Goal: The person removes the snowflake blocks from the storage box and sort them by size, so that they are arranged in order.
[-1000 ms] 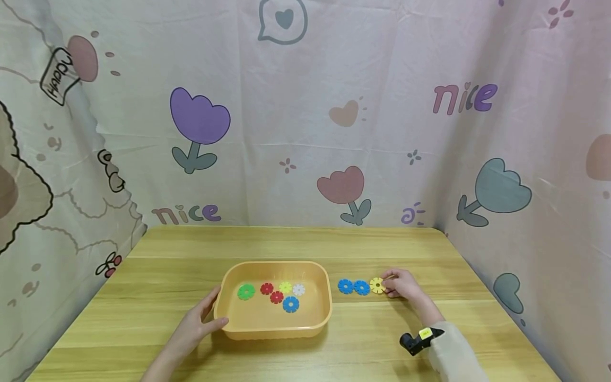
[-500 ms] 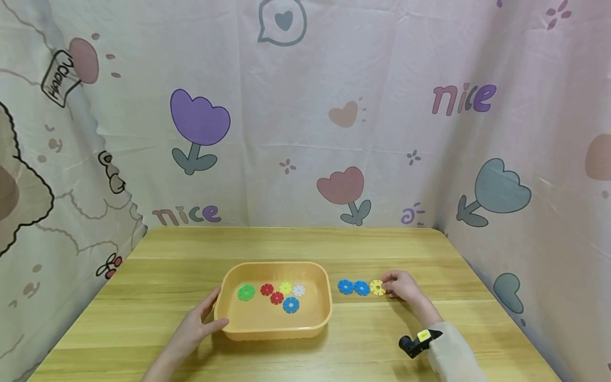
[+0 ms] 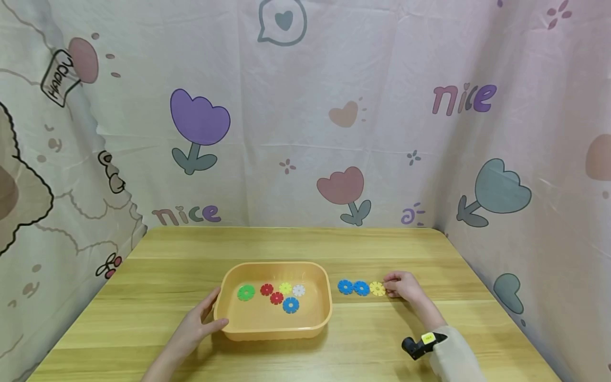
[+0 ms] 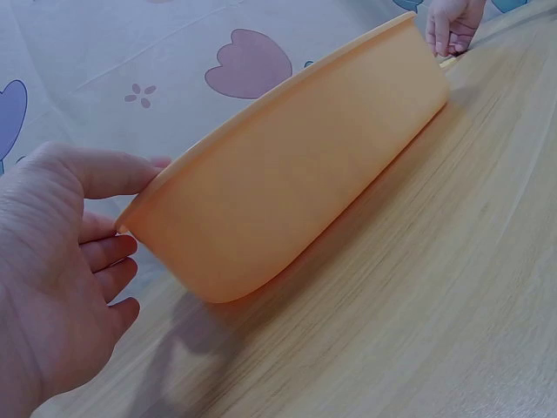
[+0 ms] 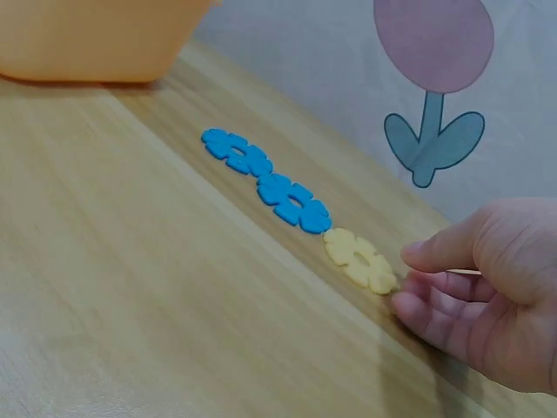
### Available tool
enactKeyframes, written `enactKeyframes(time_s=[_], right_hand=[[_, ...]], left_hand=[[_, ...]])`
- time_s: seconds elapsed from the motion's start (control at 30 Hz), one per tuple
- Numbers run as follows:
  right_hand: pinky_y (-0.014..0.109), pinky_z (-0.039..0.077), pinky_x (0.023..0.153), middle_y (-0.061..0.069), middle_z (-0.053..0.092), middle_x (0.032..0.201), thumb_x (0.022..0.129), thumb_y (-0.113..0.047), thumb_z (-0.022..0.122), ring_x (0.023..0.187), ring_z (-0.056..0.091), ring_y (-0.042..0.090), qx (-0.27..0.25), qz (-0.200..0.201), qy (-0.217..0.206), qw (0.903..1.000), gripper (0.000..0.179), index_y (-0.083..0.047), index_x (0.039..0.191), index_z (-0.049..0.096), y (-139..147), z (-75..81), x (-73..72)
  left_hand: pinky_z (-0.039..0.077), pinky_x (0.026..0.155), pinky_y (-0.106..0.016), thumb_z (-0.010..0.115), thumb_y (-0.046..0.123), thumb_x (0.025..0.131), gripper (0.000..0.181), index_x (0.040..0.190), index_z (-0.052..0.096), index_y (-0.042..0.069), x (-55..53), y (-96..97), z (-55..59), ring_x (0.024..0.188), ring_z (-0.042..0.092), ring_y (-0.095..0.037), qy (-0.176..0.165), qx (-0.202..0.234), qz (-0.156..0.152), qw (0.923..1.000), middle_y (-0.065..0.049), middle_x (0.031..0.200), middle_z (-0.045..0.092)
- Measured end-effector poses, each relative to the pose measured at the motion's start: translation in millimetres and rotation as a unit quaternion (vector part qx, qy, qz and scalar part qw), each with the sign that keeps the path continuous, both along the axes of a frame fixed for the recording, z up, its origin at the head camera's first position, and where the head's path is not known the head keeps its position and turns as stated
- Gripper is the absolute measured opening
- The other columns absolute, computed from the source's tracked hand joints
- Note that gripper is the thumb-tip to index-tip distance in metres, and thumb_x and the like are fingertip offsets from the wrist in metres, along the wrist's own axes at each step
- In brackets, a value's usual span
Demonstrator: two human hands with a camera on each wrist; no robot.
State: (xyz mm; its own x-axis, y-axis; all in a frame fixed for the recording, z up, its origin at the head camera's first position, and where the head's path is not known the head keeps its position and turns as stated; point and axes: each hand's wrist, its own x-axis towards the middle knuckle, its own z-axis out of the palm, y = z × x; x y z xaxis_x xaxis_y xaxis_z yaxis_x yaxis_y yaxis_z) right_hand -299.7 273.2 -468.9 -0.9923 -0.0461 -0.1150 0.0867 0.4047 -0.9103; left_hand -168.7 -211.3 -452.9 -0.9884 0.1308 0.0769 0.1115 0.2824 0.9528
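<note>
Yellow plastic showed at the end of a short row on the wood-grain bench [image 3: 181,257], where a flower-shaped yellow disc [image 5: 345,263] lay flat, edge to edge with the nearer of two blue discs [image 5: 280,197]. The row sat just right of a pale orange tray [image 3: 272,333]. Beside the yellow disc's outer edge was the right hand [image 5: 492,296], its thumb and fingertips a narrow gap apart and gripping nothing; whether a fingertip brushed the disc could not be told. The left hand [image 3: 192,326] gripped the tray at its left end, thumb and fingers about the rim. Inside the tray lay a green disc [image 3: 241,293] toward the left, two red discs [image 3: 263,289] close together near the middle, a yellow-green disc [image 3: 285,285], a white disc [image 3: 295,290] and a larger blue piece [image 3: 286,306] in front of those last two. Behind, a printed cloth [image 3: 286,74] carried the lowercase word "nice" twice, once high on the right [image 3: 465,99] and once low on the left, just above the bench; a tilted sign drawing [image 3: 59,78] at far left seemed to read "Happy". On the right wrist, next to a pale sleeve [image 3: 456,356], a black device [image 3: 417,348] bore a yellow label [image 3: 428,337], its marks too small to read.
</note>
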Motion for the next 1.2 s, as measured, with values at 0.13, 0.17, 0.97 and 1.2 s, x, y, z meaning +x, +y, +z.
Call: enactKeyframes(time_s=[0.13,0.17,0.97,1.2], right_hand=[[0.029,0.055,0.063,0.016,0.061,0.085,0.088,0.005,0.055,0.070,0.059,0.017,-0.024,0.009,-0.002,0.9997,0.025,0.019,0.108,0.051,-0.1,9.1,1.9],[0.029,0.055,0.065,0.018,0.061,0.087,0.089,0.005,0.054,0.072,0.060,0.018,-0.029,0.016,0.001,0.9995,0.026,0.020,0.110,0.049,-0.5,12.4,2.0],[0.041,0.054,0.079,0.024,0.059,0.098,0.088,-0.001,0.057,0.086,0.062,0.028,-0.073,0.138,0.048,0.9865,0.030,0.014,0.114,0.052,-102.9,81.2,-9.8],[0.038,0.055,0.076,0.014,0.061,0.093,0.088,-0.003,0.060,0.083,0.063,0.022,-0.078,0.181,0.050,0.9792,0.030,0.011,0.113,0.055,-148.9,87.8,-9.7]], left_hand=[[0.010,0.102,-0.065,0.063,0.010,0.086,0.075,0.144,0.019,-0.006,-0.3,-0.1,-1.9,0.133,0.012,-0.048,0.000,0.001,0.002,1.0000,-0.028,0.148,0.016],[0.010,0.102,-0.065,0.063,0.010,0.086,0.075,0.144,0.019,-0.006,-0.3,-0.1,-2.5,0.133,0.012,-0.048,0.000,0.002,0.002,1.0000,-0.028,0.148,0.016],[0.008,0.102,-0.066,0.064,0.010,0.085,0.076,0.144,0.020,-0.005,1.3,1.1,-2.7,0.133,0.012,-0.049,0.000,0.010,0.005,0.9999,-0.027,0.148,0.015],[0.008,0.102,-0.066,0.065,0.011,0.085,0.076,0.145,0.020,-0.004,1.4,1.7,-1.6,0.133,0.012,-0.049,-0.004,0.013,0.008,0.9999,-0.027,0.149,0.016]])
